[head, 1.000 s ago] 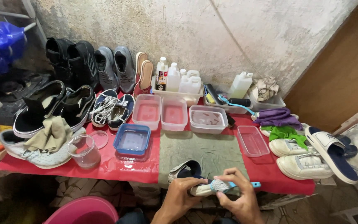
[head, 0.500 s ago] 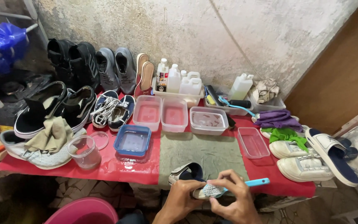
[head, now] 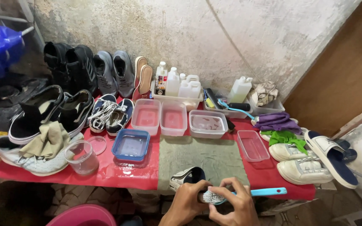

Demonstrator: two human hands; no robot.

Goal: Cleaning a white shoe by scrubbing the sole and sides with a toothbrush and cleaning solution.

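brush moved right since earlier | my right hand (head: 233, 205) pinches blue-handled scrub brush (head: 248, 193) | left hand (head: 187, 201) clamps dark strapped slide sandal (head: 187, 176) | wet sole could slip

You've got a dark slide sandal (head: 188, 175) with a white sole tilted at the surface's near edge, a soapy blue-handled brush (head: 239, 193) lying across it.

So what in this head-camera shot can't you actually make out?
- Slide sandal: its near half is hidden behind the left hand and right hand.
- Blue-handled brush: its bristles are mostly hidden by the right hand's fingers.
- Pink basin: cut off by the bottom edge.
- Bottles by the wall: labels too small to tell.
- Clear tubs: contents unclear.
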